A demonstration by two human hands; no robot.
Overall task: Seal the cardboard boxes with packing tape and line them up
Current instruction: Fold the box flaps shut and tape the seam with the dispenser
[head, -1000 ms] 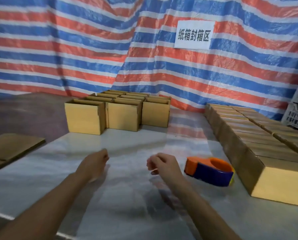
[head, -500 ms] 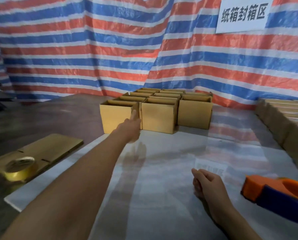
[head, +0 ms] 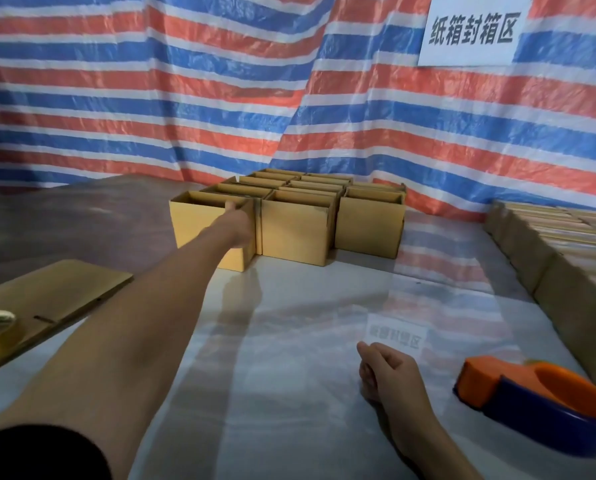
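Matt cardboard boxes [head: 293,230]; glossy plastic tape dispenser [head: 539,400]; shiny woven-plastic tarp [head: 185,81].

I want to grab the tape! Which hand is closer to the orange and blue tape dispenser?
Right. The right hand rests on the table just beside the tape dispenser, not touching it. The left hand is stretched far off, gripping the rim of an open box.

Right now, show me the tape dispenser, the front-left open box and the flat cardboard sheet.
tape dispenser [head: 539,422], head view, blue side.
front-left open box [head: 192,221], head view, front wall.
flat cardboard sheet [head: 59,292], head view, top face.
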